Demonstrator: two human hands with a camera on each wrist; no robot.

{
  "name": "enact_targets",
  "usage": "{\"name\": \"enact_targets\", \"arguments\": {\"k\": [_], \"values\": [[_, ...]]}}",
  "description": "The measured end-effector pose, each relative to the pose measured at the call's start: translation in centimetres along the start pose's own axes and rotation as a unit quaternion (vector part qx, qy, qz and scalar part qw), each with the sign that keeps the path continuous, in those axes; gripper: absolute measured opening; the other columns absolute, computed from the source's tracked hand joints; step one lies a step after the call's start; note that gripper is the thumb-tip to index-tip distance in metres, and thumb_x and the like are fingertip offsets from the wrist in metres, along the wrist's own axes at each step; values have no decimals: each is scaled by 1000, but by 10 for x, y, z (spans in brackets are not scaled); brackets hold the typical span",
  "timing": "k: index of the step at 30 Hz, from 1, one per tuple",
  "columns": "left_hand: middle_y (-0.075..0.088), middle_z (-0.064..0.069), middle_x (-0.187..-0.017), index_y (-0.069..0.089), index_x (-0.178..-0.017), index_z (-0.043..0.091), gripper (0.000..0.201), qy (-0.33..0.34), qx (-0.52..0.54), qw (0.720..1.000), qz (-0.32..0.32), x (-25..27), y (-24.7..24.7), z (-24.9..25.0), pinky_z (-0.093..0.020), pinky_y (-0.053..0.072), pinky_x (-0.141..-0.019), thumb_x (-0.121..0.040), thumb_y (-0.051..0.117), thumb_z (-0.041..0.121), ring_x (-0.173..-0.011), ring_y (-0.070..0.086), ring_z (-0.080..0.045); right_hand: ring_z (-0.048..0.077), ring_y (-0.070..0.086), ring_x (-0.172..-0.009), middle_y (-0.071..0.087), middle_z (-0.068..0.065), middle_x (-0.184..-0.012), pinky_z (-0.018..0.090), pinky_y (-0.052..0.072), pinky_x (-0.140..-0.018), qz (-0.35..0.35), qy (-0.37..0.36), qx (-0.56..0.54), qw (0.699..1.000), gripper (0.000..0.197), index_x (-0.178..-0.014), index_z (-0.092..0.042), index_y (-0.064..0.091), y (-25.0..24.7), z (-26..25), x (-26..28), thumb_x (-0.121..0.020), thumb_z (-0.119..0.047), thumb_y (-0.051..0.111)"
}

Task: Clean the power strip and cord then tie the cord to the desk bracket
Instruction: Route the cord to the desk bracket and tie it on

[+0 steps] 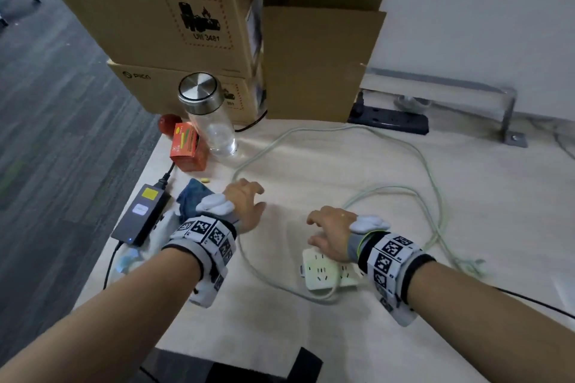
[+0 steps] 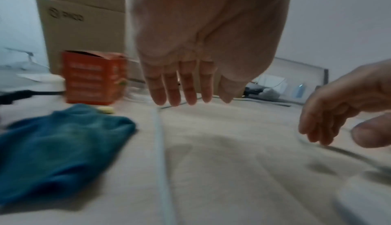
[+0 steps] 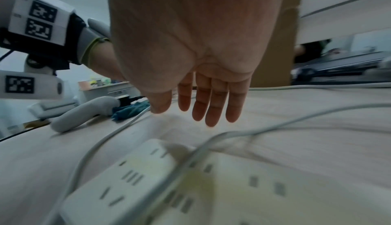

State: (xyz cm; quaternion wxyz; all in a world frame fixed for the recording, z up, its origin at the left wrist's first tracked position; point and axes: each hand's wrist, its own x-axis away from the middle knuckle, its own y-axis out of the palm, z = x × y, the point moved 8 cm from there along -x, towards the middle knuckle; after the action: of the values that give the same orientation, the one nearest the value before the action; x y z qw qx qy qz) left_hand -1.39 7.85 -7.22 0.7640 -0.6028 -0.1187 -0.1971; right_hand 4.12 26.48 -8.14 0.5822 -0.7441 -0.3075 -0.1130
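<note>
- Power strip: white hard plastic with many sockets, it lay flat on the desk, partly under the right wrist.
- It looked light and stiff, so it was probably best held by its long sides, fingers kept off the sockets.
- Its cord was pale, thin and bendy, lying in big loose loops behind the power strip.
- A floppy cord like that would likely slip, so a pinch close to the strip seemed best.
- The right hand hovered just above the power strip, fingers straight and apart, holding nothing.
- The left hand was left of the power strip, fingers relaxed and empty.
- The blue cloth sat further left, beside that hand.
- The metal bracket stood far behind the power strip by the wall.
</note>
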Motion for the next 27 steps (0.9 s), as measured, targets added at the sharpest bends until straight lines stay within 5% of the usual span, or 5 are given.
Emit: {"name": "enact_targets", "arguments": {"k": [9,13,18,23,27], "values": [[52,3,-127,45,-131,26,50,119,33,988,-97,17,59,155,-34,48,-89,-88,57,48,-101,56,-16,23,51,-114,49,0,-130,36,44,-92,44,130,-18,990,40,-128,-26,49,-10,170,90,-93,-47,48],[42,-2,-135,26,-143,29,88,103,6,987,-120,31,78,185,-41,43,-96,-73,66,64,-118,47,-23,24,48,-114,47,1,-129,37,44,-91,56,162,0,985,38,-126,-25,49,-3,219,120,-94,-45,49],[35,-2,-133,2,-141,43,129,73,-105,980,-150,46,111,196,-49,48,-89,-38,71,80,-111,46,-27,26,45,-116,43,3,-127,42,44,-91,-15,189,19,982,47,-128,-25,44,15,262,147,-89,-50,53],[40,1,-131,6,-138,41,100,95,-192,970,-119,56,114,215,-44,51,-83,-61,69,58,-109,47,-24,28,55,-99,42,4,-122,40,49,-82,-46,199,-13,979,51,-127,-25,36,35,273,159,-87,-43,61],[46,2,-122,23,-133,32,82,122,-188,967,-124,57,108,230,-39,50,-81,-66,60,61,-103,50,-21,25,54,-85,45,4,-117,35,47,-74,13,217,-52,975,32,-120,-22,42,26,277,165,-90,-26,54]]}}
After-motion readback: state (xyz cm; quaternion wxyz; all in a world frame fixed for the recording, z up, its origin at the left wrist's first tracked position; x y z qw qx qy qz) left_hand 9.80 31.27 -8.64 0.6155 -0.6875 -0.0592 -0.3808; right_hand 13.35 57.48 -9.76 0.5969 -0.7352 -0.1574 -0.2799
